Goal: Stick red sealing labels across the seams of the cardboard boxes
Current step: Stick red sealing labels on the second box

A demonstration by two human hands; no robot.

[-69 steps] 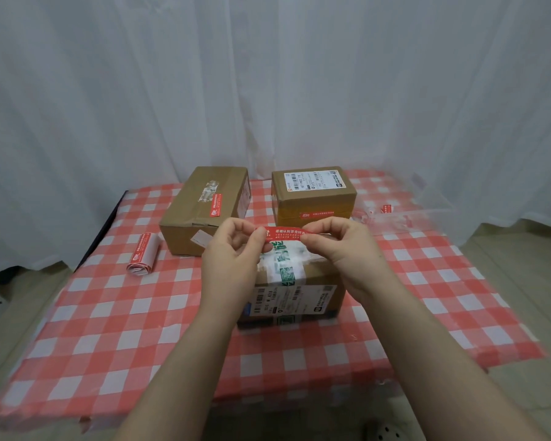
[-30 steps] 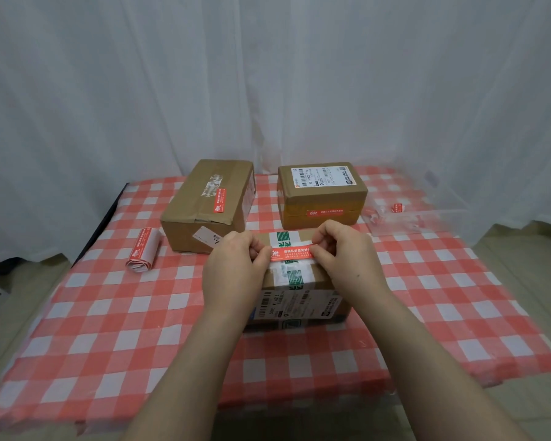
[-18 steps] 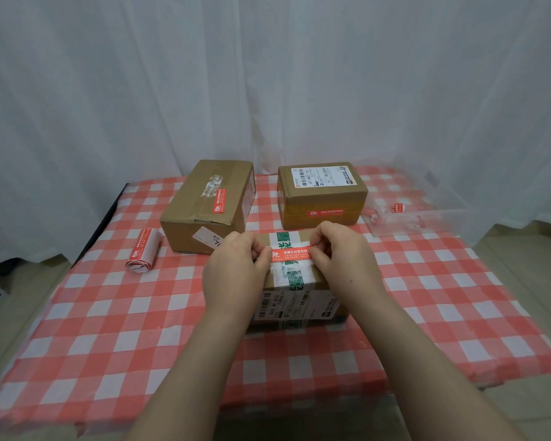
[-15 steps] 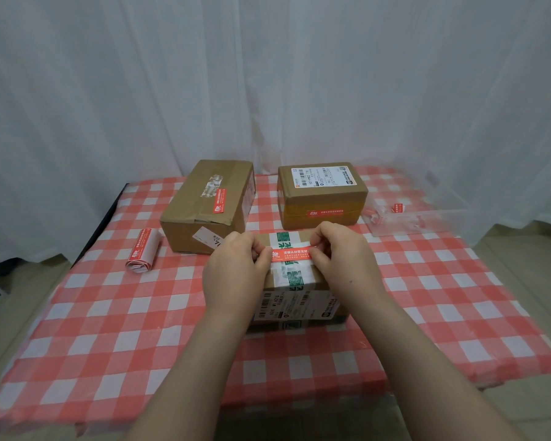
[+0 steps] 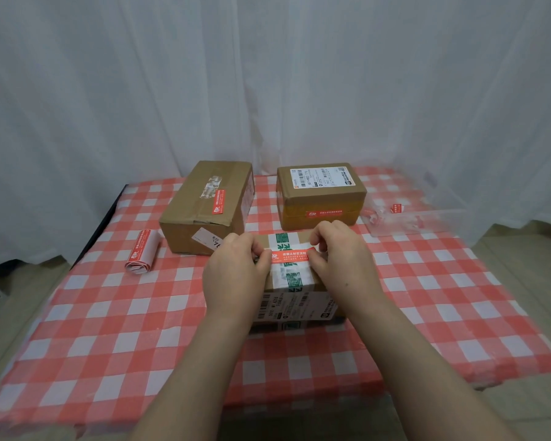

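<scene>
While both hands pinch its ends, the left hand [image 5: 236, 268] and right hand [image 5: 337, 256] stretch the red label [image 5: 293, 255] between them, its long axis running hand to hand, crosswise over the near box's [image 5: 295, 300] taped seam.

both hands [image 5: 236, 272] [image 5: 339, 259] press a red label [image 5: 291, 255] across the near box [image 5: 296, 300] — fingertips at each end.

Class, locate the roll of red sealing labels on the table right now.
In the head view, the roll of red sealing labels lies on the checked tablecloth at the left, beside the left-hand cardboard box.
</scene>
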